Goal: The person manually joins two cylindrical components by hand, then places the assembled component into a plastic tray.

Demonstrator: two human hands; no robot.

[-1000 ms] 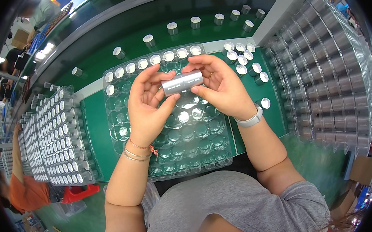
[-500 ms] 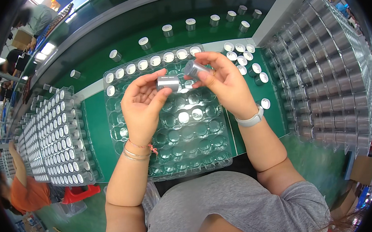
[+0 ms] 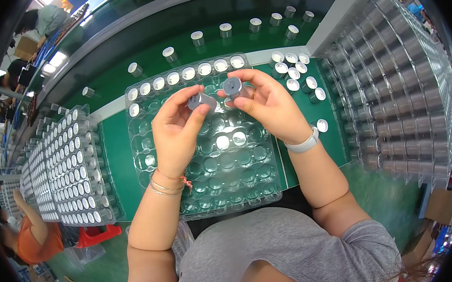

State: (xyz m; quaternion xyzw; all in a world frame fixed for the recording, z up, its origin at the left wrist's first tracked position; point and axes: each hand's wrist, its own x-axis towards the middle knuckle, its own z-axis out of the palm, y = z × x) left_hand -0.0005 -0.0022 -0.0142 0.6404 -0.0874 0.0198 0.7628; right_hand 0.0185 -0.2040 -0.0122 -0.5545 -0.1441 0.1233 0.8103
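Observation:
Between the thumb and fingers of my left hand (image 3: 179,126) is a short metal cylinder (image 3: 201,102), tilted so its dark grey end partly shows. My right hand (image 3: 270,104) pinches a second metal cylinder (image 3: 235,88), its grey end with a small dark centre turned up toward me. Both are held apart, side by side, above a clear plastic tray (image 3: 212,165) of round pockets. White-topped cylinders (image 3: 189,73) fill the tray's far row, and one more sits below that row's left end. My left fingers hide part of the pockets.
Loose white-topped cylinders (image 3: 294,73) cluster right of the tray. More stand spaced along the green conveyor (image 3: 146,44) beyond. Stacked filled trays (image 3: 73,167) rise at left, and a tall stack of loaded trays (image 3: 401,97) at right. A person in an orange shirt (image 3: 34,241) is far left.
Both cylinders have been turned in my fingers, so their grey ends now face more toward me. Cylinders on the conveyor have shifted slightly left. The person in orange has moved an arm.

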